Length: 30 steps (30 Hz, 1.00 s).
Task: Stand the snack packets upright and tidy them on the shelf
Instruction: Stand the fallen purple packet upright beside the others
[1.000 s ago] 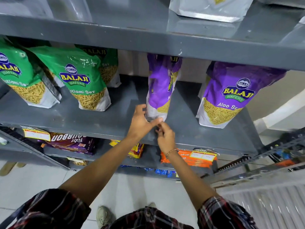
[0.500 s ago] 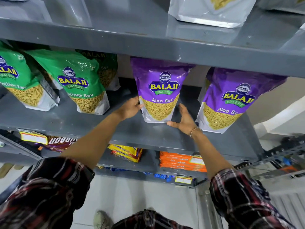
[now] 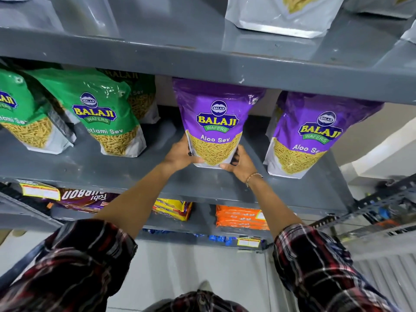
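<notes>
A purple Aloo Sev packet (image 3: 215,122) stands upright on the grey middle shelf (image 3: 139,172), its front facing me. My left hand (image 3: 180,153) grips its lower left edge and my right hand (image 3: 240,163) grips its lower right corner. A second purple Aloo Sev packet (image 3: 308,136) stands to the right, apart from the first. Green Ratlami Sev packets (image 3: 101,113) stand to the left, with another green packet (image 3: 20,118) at the far left edge and one (image 3: 141,100) behind.
The upper shelf (image 3: 202,61) overhangs the packet tops and carries silver packets (image 3: 283,16). Below lie a brown biscuit pack (image 3: 85,199), yellow packs (image 3: 172,209) and orange packs (image 3: 240,218). A metal rack (image 3: 382,208) stands at the right.
The purple packet was edge-on a second ago; it has been turned to face front. Both hands moved from its bottom front to its lower sides and closed on it.
</notes>
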Tool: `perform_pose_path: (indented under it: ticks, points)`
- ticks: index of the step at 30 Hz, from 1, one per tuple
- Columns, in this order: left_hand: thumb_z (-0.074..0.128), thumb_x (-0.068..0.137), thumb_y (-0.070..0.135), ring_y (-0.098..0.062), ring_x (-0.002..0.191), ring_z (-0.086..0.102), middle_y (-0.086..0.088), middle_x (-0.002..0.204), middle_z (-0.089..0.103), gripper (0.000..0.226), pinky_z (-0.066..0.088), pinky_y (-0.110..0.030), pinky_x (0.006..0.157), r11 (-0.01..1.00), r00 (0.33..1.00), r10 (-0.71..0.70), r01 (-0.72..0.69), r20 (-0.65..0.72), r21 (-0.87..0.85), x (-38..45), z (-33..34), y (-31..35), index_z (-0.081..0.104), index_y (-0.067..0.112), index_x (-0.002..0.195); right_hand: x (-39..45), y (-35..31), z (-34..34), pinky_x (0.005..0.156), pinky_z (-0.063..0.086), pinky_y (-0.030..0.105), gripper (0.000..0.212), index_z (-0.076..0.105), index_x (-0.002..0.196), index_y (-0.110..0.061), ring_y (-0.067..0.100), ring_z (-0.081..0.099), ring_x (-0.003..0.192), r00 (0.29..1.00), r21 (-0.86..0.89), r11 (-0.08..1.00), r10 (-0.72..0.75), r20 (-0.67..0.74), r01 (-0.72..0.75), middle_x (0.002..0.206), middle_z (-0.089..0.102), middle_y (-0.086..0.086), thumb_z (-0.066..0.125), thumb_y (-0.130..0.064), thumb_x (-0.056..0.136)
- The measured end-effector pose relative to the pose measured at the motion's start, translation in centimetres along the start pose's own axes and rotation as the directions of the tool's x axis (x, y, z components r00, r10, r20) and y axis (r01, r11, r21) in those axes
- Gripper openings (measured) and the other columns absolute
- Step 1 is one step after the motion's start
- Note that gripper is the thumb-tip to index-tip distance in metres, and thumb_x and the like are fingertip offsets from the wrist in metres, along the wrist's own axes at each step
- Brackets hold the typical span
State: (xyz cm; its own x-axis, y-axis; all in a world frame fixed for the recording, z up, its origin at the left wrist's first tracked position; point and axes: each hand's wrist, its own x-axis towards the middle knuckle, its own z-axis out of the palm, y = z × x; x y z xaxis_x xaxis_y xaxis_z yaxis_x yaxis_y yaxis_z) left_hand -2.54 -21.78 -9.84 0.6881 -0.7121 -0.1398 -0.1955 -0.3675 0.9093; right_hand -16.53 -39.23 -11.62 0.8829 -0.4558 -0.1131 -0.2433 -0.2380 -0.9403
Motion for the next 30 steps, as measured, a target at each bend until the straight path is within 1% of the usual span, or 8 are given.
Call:
perform_pose_path:
  ticks: [4, 13, 18, 21, 24, 26, 28, 30]
  points:
    - [0.086, 0.055, 0.024, -0.017, 0.111, 0.063, 0.001, 0.123, 0.066, 0.086, 0.05, -0.045, 0.1, 0.999, 0.999, -0.013, 0.011, -0.034, -0.045, -1.4, 0.3, -0.7, 0.044, 0.028, 0.129, -1.8, -0.3, 0.8, 0.097, 0.05, 0.047, 0.065, 0.038, 0.123, -0.011, 0.03, 0.055, 0.117, 0.998, 0.0, 0.999, 0.036, -0.052, -0.036, 0.13, 0.056, 0.013, 0.077, -0.006, 0.071]
    - [0.084, 0.063, 0.026, -0.016, 0.101, 0.063, 0.004, 0.109, 0.068, 0.078, 0.051, -0.03, 0.09, 0.998, 0.994, 0.065, -0.062, -0.084, 0.034, -6.5, 1.2, -2.2, 0.045, 0.024, 0.131, -6.3, 0.6, 2.3, 0.098, 0.049, 0.039, 0.06, 0.041, 0.109, -0.019, 0.026, 0.057, 0.112, 0.995, 0.002, 0.998, 0.058, -0.078, -0.058, 0.116, 0.058, 0.003, 0.079, -0.002, 0.067]
    - [0.083, 0.065, 0.026, -0.015, 0.109, 0.061, 0.001, 0.118, 0.067, 0.076, 0.049, -0.029, 0.094, 0.993, 0.992, 0.112, -0.109, -0.059, 0.055, -8.3, 1.4, -2.4, 0.045, 0.021, 0.131, -8.4, 0.9, 3.0, 0.093, 0.05, 0.034, 0.062, 0.042, 0.115, -0.017, 0.022, 0.058, 0.111, 0.994, 0.004, 0.999, 0.05, -0.098, -0.049, 0.116, 0.058, 0.001, 0.079, -0.005, 0.068]
    - [0.082, 0.067, 0.025, -0.015, 0.107, 0.061, -0.001, 0.118, 0.067, 0.076, 0.049, -0.027, 0.092, 0.993, 0.992, 0.115, -0.112, -0.057, 0.042, -9.2, 1.6, -2.3, 0.044, 0.021, 0.132, -9.2, 0.9, 3.2, 0.096, 0.05, 0.037, 0.063, 0.041, 0.118, -0.015, 0.023, 0.058, 0.112, 0.995, 0.017, 0.999, 0.043, -0.095, -0.042, 0.118, 0.057, 0.002, 0.079, -0.004, 0.069]
    - [0.081, 0.07, 0.023, -0.013, 0.112, 0.058, -0.002, 0.126, 0.063, 0.077, 0.043, -0.015, 0.084, 0.99, 0.991, 0.124, -0.121, -0.047, 0.065, -9.7, 1.7, -1.9, 0.04, 0.018, 0.136, -9.6, 0.6, 3.1, 0.099, 0.049, 0.038, 0.066, 0.039, 0.123, -0.014, 0.025, 0.055, 0.118, 0.996, 0.007, 0.999, 0.05, -0.071, -0.05, 0.123, 0.056, 0.003, 0.077, -0.004, 0.071]
    - [0.08, 0.071, 0.022, -0.015, 0.118, 0.054, -0.001, 0.132, 0.057, 0.08, 0.041, -0.013, 0.084, 0.991, 0.992, 0.12, -0.117, -0.041, 0.064, -10.1, 1.9, -1.6, 0.035, 0.016, 0.137, -9.9, 0.5, 2.8, 0.1, 0.046, 0.035, 0.075, 0.033, 0.13, -0.015, 0.022, 0.05, 0.124, 0.998, 0.008, 0.999, 0.054, -0.036, -0.053, 0.129, 0.052, 0.002, 0.077, -0.004, 0.071]
    - [0.082, 0.069, 0.022, -0.011, 0.123, 0.044, 0.001, 0.137, 0.044, 0.09, 0.04, -0.013, 0.091, 0.996, 0.991, 0.078, -0.082, -0.113, -0.033, -11.2, 2.4, -1.6, 0.027, 0.013, 0.14, -10.5, 0.6, 2.0, 0.102, 0.04, 0.033, 0.087, 0.023, 0.14, -0.018, 0.014, 0.039, 0.129, 0.997, 0.042, 0.998, 0.058, -0.047, -0.056, 0.142, 0.04, 0.002, 0.076, -0.002, 0.072]
    - [0.08, 0.072, 0.024, -0.013, 0.114, 0.045, -0.005, 0.131, 0.041, 0.08, 0.043, -0.026, 0.096, 0.997, 0.933, 0.037, -0.059, -0.357, -0.051, -13.2, 3.9, -2.0, 0.033, 0.008, 0.135, -11.3, 1.1, 0.6, 0.103, 0.039, 0.034, 0.078, 0.028, 0.139, -0.012, 0.016, 0.04, 0.127, 0.985, 0.023, 0.999, 0.052, -0.165, -0.049, 0.145, 0.039, 0.007, 0.072, -0.001, 0.076]
